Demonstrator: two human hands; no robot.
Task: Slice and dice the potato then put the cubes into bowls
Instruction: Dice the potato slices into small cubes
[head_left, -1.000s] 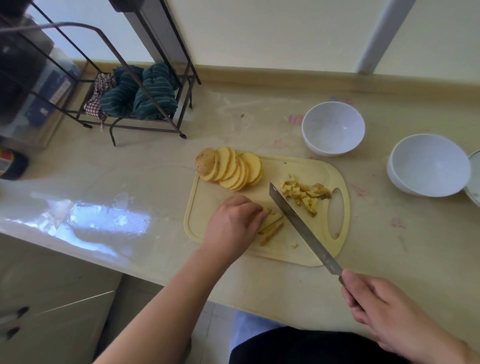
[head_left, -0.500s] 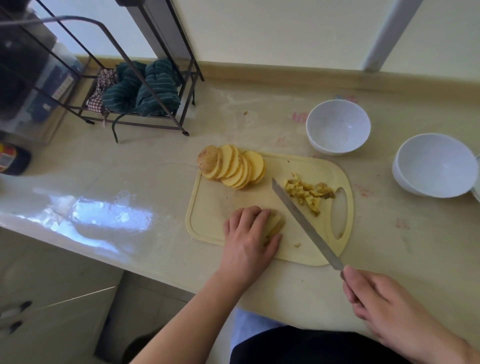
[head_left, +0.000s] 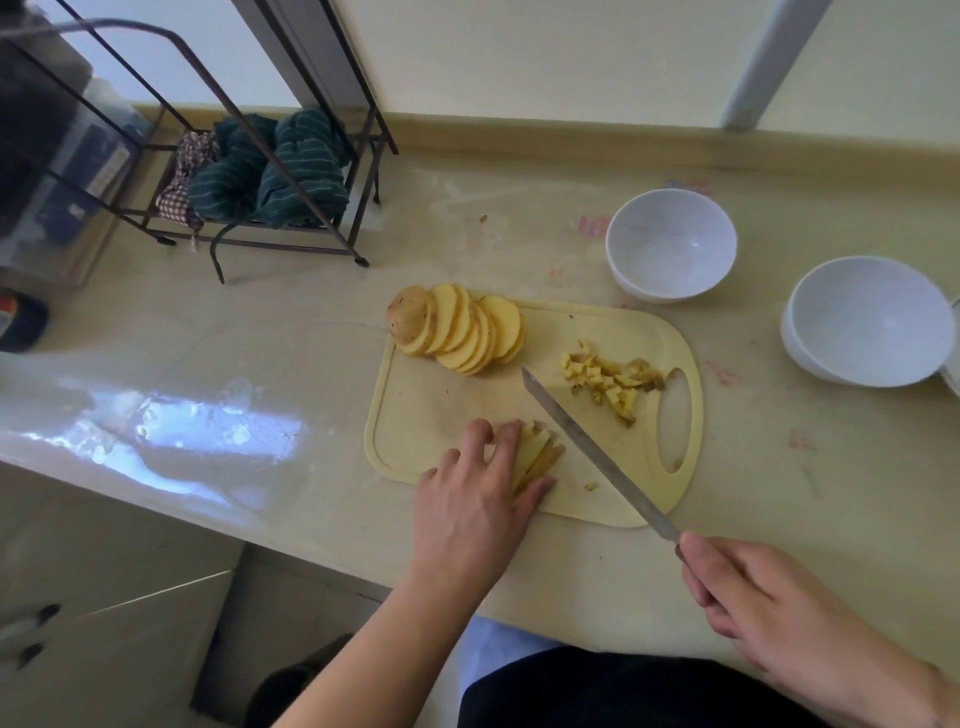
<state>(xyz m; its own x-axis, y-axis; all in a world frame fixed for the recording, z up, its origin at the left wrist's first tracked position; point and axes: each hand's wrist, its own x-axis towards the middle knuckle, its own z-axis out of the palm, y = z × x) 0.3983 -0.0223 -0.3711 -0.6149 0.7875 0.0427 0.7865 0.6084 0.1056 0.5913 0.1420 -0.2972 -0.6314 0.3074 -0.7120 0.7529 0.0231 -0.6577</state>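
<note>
Around your work, a dark metal wire rack (head_left: 291, 171) stands at the far left of the pale beige surface (head_left: 260, 338), with striped dark green cloths (head_left: 280, 166) and a small checked cloth (head_left: 182, 182) bundled on its lower shelf. It is well apart from the pale yellow plastic cutting board (head_left: 431, 400), and nothing lies between the board and the bowls.

Two round white bowls sit beyond the board's right end: the nearer white bowl (head_left: 670, 249) just past its far right corner, the second white bowl (head_left: 867, 322) further right beside the edge of the view. Both show only bare white insides.

On the board, a fanned row of round yellow potato slices (head_left: 462, 327) leans at the far left corner, with the skin-covered end piece at its left. A small heap of diced potato cubes (head_left: 608, 379) lies near the board's oval handle hole. Near the front edge lie cut potato strips (head_left: 540, 454).

Your left hand (head_left: 478, 499) rests on those strips, fingers nearly straight and spread over them, thumb against their near end. Your right hand (head_left: 769, 613) is clenched round the handle of a long steel knife (head_left: 587, 447), whose blade slants across the board between the strips and the cubes.
</note>
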